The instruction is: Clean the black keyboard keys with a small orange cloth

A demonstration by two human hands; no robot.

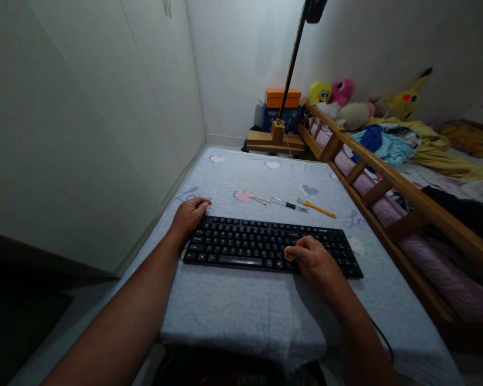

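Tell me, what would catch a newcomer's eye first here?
Probably the black keyboard on the pale cloth, the left hand at its left end and the right hand over its right half, pinching a small tan thing. Beyond the keyboard lies a yellow-handled brush. Farther back, on the right, bright stuffed toys sit by the wall.

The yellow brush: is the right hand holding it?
No, the brush lies beyond the keyboard, while the right hand holds a small tan object.

Pretty dim in here tbh: pale cabinet doors [104, 107] left of the bench [233, 297], wooden-railed bed [386, 165] right of it, plain white wall [233, 69] behind it.
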